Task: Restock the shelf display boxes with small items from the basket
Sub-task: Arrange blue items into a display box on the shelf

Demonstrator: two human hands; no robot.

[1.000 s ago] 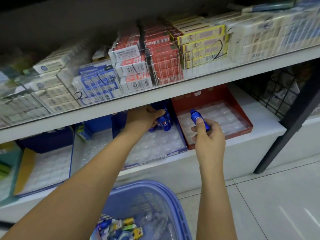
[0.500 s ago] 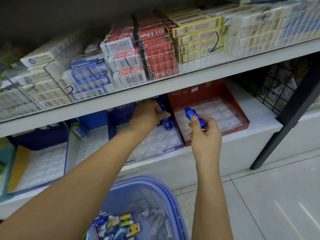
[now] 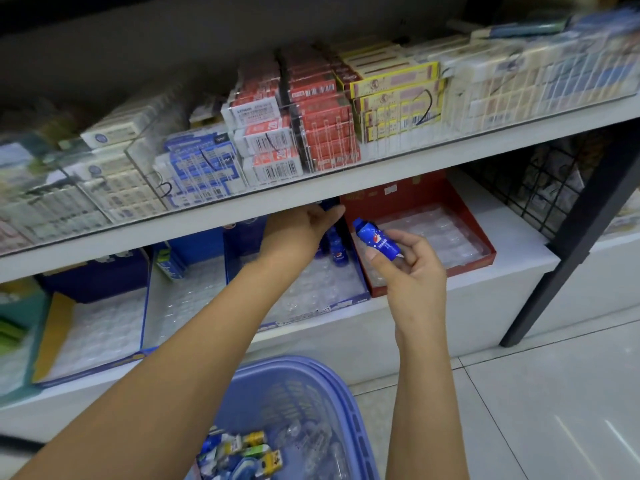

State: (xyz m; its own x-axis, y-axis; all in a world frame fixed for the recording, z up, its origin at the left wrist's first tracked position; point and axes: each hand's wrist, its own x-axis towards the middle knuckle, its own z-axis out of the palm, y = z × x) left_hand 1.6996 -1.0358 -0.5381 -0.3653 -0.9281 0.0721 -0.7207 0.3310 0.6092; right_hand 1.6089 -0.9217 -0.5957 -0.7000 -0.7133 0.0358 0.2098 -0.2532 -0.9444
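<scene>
Your left hand (image 3: pixel 301 230): in the blue display box (image 3: pixel 311 315); grip state cannot be told.
Your right hand (image 3: pixel 412 275): grip pinches small blue bottle (image 3: pixel 377 241).

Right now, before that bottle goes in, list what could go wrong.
The left hand reaches right beside the standing bottles in the blue display box; a brush could topple them.
The right hand pinches a small blue bottle in front of the red display box; dropped, it may land in the wrong tray.
The upper shelf partly hides the left hand, so placement is likely by feel.
</scene>
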